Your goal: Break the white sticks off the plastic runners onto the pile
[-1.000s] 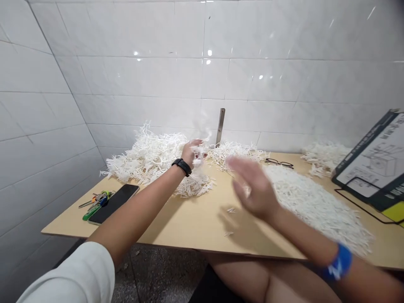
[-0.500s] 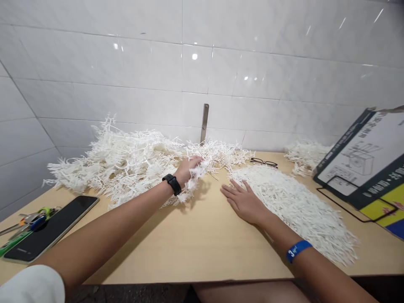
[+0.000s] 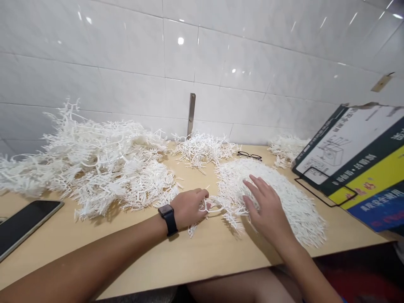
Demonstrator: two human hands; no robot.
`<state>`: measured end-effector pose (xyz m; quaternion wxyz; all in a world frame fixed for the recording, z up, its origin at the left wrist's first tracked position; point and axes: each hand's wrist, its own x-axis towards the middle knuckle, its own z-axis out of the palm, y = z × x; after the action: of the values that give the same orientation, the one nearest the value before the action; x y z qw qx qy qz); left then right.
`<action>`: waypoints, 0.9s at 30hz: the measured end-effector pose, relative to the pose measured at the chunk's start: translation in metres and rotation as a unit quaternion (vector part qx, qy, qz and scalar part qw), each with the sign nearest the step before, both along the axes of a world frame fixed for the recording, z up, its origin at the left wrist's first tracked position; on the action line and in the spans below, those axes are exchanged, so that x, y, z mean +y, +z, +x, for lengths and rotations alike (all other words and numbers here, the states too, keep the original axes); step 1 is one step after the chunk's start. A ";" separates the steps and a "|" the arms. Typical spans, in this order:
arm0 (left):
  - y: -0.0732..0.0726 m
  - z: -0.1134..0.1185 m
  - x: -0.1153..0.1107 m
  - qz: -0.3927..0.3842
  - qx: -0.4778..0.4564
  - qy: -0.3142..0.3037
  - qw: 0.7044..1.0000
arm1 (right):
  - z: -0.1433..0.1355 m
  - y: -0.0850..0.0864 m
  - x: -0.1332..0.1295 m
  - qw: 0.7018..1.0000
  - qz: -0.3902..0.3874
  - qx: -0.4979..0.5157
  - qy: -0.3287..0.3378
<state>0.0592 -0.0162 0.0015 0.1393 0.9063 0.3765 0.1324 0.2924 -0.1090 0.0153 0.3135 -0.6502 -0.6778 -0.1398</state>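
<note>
My left hand [image 3: 189, 208], with a black watch on the wrist, is closed on a branched white plastic piece [image 3: 232, 214] above the table. The piece stretches right toward my right hand [image 3: 268, 206], whose fingers are apart and bent beside its right end. Behind and right of that hand lies a broad, flat pile of short white pieces [image 3: 293, 202]. A large tangled heap of branched white pieces [image 3: 116, 168] covers the left side. Between them, near the wall, sits a smaller white pile [image 3: 205, 147].
On the wooden table [image 3: 189, 256] lie a phone [image 3: 28, 219] at the left and eyeglasses [image 3: 250, 155] at the back. A printed box [image 3: 356, 164] leans at the right, with a black wire frame by it. Another white pile [image 3: 285, 147] is behind. A metal strip [image 3: 191, 113] stands against the tiled wall.
My left hand has come away from the heap toward the table's middle with a branched white piece. My right hand has lifted off the table and moved right. The view has turned right.
</note>
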 end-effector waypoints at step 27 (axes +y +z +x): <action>-0.002 -0.009 -0.008 0.006 -0.001 0.046 0.999 | 0.022 -0.057 -0.003 0.934 0.006 0.191 -0.301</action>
<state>0.0501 -0.0242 -0.0003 0.1280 0.8889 0.4165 0.1414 0.3146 -0.1124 -0.0420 0.3842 -0.8364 -0.3766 -0.1045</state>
